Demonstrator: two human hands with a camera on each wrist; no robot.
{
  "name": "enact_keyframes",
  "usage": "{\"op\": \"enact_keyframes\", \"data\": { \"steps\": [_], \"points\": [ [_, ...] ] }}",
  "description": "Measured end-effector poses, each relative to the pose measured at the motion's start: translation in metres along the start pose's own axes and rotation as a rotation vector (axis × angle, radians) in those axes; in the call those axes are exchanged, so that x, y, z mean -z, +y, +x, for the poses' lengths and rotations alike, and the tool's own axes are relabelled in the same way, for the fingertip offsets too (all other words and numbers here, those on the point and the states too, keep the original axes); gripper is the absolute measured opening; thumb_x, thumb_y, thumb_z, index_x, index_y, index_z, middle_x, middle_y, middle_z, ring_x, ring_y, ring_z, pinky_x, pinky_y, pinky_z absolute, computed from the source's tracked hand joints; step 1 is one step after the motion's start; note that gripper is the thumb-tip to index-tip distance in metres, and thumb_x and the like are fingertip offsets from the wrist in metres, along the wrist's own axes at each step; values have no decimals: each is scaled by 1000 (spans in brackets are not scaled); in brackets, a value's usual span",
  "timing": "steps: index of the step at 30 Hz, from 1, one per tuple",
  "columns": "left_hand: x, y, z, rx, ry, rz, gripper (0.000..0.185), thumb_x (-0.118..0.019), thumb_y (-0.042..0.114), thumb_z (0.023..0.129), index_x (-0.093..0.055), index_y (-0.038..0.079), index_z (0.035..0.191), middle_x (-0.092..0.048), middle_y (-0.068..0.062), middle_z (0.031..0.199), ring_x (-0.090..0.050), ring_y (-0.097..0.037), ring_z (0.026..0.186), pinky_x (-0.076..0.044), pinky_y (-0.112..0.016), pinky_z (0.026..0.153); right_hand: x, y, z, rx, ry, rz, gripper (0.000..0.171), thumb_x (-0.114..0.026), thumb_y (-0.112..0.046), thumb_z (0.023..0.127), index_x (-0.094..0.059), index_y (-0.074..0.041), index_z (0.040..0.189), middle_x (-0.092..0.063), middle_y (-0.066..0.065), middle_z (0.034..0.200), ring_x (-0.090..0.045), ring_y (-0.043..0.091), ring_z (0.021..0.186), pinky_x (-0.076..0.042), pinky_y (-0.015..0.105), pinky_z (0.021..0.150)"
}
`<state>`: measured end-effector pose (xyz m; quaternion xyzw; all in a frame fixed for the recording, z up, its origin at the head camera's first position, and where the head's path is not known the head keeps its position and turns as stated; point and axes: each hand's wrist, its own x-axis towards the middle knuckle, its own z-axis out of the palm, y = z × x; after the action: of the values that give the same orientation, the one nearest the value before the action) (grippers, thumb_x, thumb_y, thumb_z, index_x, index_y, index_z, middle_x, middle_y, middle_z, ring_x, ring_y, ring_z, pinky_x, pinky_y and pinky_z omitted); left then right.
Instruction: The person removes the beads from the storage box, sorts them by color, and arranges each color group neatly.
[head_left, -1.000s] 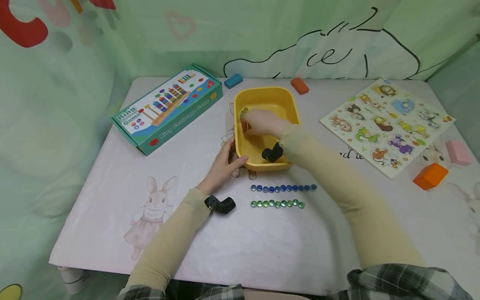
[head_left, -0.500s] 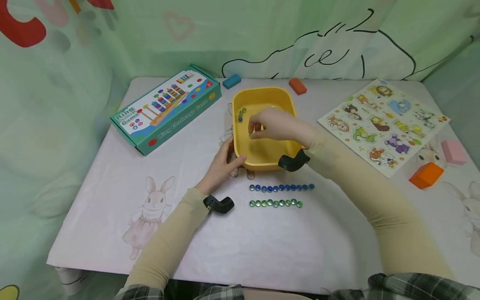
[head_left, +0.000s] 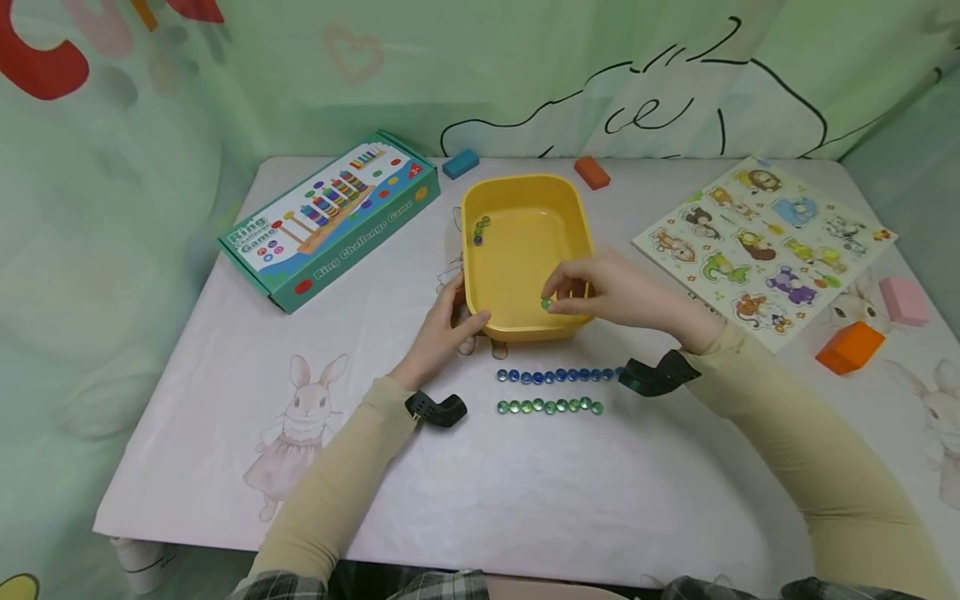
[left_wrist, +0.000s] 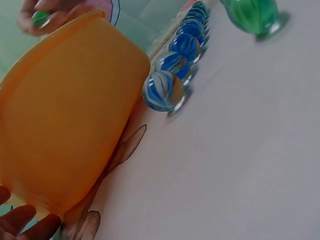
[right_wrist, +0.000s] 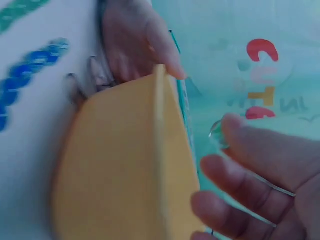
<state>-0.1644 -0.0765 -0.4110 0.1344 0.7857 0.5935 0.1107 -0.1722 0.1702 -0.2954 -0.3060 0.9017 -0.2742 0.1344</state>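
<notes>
A yellow plastic tub (head_left: 517, 267) stands on the table; a few green and blue marbles (head_left: 477, 240) lie along its left wall. My left hand (head_left: 441, 340) grips the tub's front left corner, thumb over the rim and fingers against the outer wall. Above the tub's front right corner, my right hand (head_left: 622, 293) pinches a green marble (head_left: 546, 303) between thumb and fingertip. The right wrist view shows that marble (right_wrist: 217, 135) at the thumb tip. In front of the tub run a row of blue marbles (head_left: 549, 377) and, nearer me, a row of green marbles (head_left: 550, 407).
Back left lies a green game box (head_left: 333, 221). A blue block (head_left: 461, 163) and a red-orange block (head_left: 592, 172) sit behind the tub. On the right are an animal puzzle board (head_left: 765, 250), an orange block (head_left: 851, 347) and a pink block (head_left: 903, 301).
My right hand has come up from the tub's left side with a green marble and moved right and toward me, to over the front right rim. The left hand stays at its corner.
</notes>
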Motion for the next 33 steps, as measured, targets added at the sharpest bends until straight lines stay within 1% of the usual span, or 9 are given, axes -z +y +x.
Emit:
{"op": "enact_keyframes", "data": {
  "steps": [3, 6, 8, 11, 13, 19, 22, 26, 33],
  "points": [
    [0, 0, 0, -20, 2, -9, 74, -57, 39, 90, -17, 18, 148, -33, -4, 146, -27, -16, 135, -18, -38, 113, -5, 9, -18, 27, 37, 48, 10, -66, -15, 85, -67, -10, 94, -61, -2, 77, -49, 12, 68, -44, 22, 61],
    [-1, 1, 0, -30, -5, -20, 79, -57, 47, 87, -17, 18, 148, -33, -5, 146, -27, -15, 135, -18, -39, 113, -12, 18, -35, 66, 80, 96, 9, -67, -10, 84, -66, -9, 93, -60, -5, 76, -51, 9, 68, -45, 21, 60],
    [-1, 1, -1, -28, -3, -22, 83, -56, 54, 85, -16, 19, 148, -33, -4, 146, -27, -15, 135, -18, -39, 113, -17, 23, -47, 82, 92, 121, 9, -67, -8, 83, -66, -10, 92, -60, -6, 76, -51, 7, 67, -45, 20, 59],
    [-1, 0, -1, -21, 5, -11, 84, -56, 56, 84, -17, 19, 149, -33, -3, 147, -25, -15, 136, -17, -38, 114, -25, 30, -62, 87, 105, 148, 11, -68, -7, 82, -66, -13, 92, -60, -9, 76, -51, 4, 66, -45, 19, 58],
    [-1, 1, -1, -12, 8, -5, 83, -56, 54, 85, -17, 20, 149, -33, -3, 147, -26, -15, 136, -17, -38, 114, -32, 34, -72, 62, 103, 165, 12, -68, -8, 82, -66, -14, 92, -61, -10, 77, -51, 3, 66, -45, 19, 58],
    [-1, 4, -2, -5, 4, -5, 75, -57, 39, 89, -16, 18, 149, -32, -5, 147, -27, -16, 136, -18, -37, 114, -52, 43, -98, -6, 99, 223, 13, -69, -7, 81, -66, -14, 91, -60, -11, 76, -51, 3, 66, -43, 19, 57],
    [0, 5, -2, -12, 5, -4, 74, -57, 37, 90, -17, 18, 149, -31, -5, 148, -25, -16, 137, -16, -37, 114, -64, 47, -107, -28, 107, 234, 12, -69, -7, 81, -66, -13, 91, -60, -11, 77, -51, 2, 67, -45, 19, 58],
    [-1, 4, -1, -21, -1, -9, 73, -57, 36, 90, -17, 18, 148, -31, -5, 148, -25, -16, 137, -14, -37, 114, -77, 49, -112, -59, 108, 228, 10, -69, -10, 81, -65, -13, 90, -57, -11, 74, -50, 2, 66, -44, 19, 57],
    [-2, 7, -3, -5, 3, -27, 72, -57, 27, 91, -15, 16, 149, -32, -6, 147, -30, -18, 133, -19, -36, 113, -85, 47, -112, -97, 139, 138, 12, -71, -9, 79, -65, -13, 89, -52, -11, 69, -45, 1, 61, -40, 18, 53]
  ]
}}
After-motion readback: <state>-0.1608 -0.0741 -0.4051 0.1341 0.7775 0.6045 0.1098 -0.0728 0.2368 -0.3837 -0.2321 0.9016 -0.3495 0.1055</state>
